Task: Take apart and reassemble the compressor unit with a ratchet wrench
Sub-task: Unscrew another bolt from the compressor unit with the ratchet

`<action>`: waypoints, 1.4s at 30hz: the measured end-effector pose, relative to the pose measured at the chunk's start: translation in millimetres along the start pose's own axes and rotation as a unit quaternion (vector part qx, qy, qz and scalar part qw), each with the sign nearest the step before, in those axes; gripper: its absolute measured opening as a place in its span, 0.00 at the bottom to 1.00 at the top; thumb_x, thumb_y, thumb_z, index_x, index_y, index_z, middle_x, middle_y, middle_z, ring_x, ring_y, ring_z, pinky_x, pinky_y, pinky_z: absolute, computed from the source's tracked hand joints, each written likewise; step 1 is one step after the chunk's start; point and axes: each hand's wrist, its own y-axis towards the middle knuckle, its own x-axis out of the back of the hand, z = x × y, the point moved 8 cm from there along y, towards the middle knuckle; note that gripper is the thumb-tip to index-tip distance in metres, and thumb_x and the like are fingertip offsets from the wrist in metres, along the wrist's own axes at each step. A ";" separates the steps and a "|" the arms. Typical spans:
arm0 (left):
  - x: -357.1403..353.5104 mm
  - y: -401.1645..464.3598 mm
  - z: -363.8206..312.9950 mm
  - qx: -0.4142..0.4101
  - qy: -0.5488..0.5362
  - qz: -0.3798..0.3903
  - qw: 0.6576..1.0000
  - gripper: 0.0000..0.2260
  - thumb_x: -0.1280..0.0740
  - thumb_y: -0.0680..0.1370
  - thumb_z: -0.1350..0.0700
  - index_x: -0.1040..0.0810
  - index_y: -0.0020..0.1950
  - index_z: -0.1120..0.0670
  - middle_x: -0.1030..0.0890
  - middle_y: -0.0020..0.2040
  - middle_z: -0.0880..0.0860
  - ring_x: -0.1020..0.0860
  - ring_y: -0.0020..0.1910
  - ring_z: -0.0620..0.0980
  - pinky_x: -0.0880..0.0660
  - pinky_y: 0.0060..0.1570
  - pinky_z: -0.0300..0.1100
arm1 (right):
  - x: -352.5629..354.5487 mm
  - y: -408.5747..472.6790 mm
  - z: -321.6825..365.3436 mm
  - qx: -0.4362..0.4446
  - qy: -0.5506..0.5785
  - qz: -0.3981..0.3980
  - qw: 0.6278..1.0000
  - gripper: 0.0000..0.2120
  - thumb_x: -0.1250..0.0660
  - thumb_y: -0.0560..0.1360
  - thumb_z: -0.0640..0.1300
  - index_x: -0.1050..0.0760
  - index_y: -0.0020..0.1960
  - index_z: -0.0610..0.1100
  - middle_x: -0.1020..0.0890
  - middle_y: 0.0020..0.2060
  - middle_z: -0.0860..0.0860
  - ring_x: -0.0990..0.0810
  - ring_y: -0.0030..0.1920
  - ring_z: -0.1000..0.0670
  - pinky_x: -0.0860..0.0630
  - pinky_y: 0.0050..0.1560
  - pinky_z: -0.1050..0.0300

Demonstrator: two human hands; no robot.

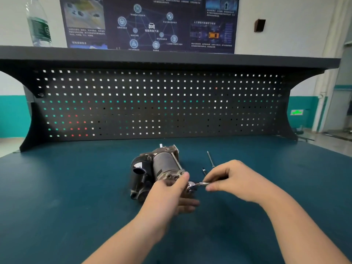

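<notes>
The compressor unit (160, 168), grey metal with a black plastic part on its left, lies on the blue-green bench top (76, 187). My left hand (169, 197) grips the near end of the unit, thumb on top by the ratchet head. My right hand (234, 180) holds the silver ratchet wrench (198, 184) by its handle, fingers curled round it. The wrench head sits at the near right end of the unit, partly hidden by my left thumb.
A long loose bolt (210, 159) and a shorter metal piece (203, 170) lie on the bench just right of the unit. A dark pegboard (162, 103) stands behind. A water bottle (39, 23) stands on the shelf at upper left.
</notes>
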 end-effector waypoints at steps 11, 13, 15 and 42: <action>-20.0 12.2 29.2 0.068 -0.207 0.061 0.974 0.08 0.34 0.76 0.63 0.22 0.40 0.68 0.19 0.34 0.62 0.18 0.32 0.58 0.21 0.31 0.40 | 66.3 -22.4 -39.4 -0.079 0.268 -0.417 0.865 0.12 0.33 0.71 0.62 0.25 0.44 0.55 0.23 0.43 0.50 0.25 0.39 0.58 0.32 0.39 0.62; -21.3 14.9 27.3 0.061 -0.218 0.069 0.972 0.10 0.34 0.76 0.63 0.19 0.37 0.67 0.19 0.35 0.62 0.17 0.33 0.58 0.20 0.32 0.41 | 45.2 -15.0 -55.2 -0.168 0.387 -0.379 0.824 0.19 0.38 0.74 0.64 0.24 0.42 0.49 0.27 0.31 0.48 0.30 0.28 0.52 0.34 0.27 0.61; -21.1 17.4 25.2 0.057 -0.224 0.073 0.970 0.13 0.34 0.76 0.63 0.17 0.32 0.65 0.18 0.35 0.62 0.17 0.33 0.57 0.20 0.32 0.40 | 21.2 -4.2 -52.6 -0.183 0.449 -0.314 0.816 0.25 0.39 0.74 0.66 0.24 0.41 0.43 0.29 0.22 0.49 0.34 0.21 0.52 0.39 0.21 0.63; -23.0 25.4 26.9 0.075 -0.208 0.119 0.968 0.09 0.36 0.78 0.60 0.22 0.43 0.66 0.18 0.34 0.61 0.17 0.32 0.54 0.21 0.32 0.39 | 1.9 -0.1 -20.2 -0.064 0.435 -0.337 0.832 0.15 0.39 0.71 0.41 0.35 0.26 0.43 0.28 0.19 0.48 0.38 0.16 0.51 0.41 0.19 0.64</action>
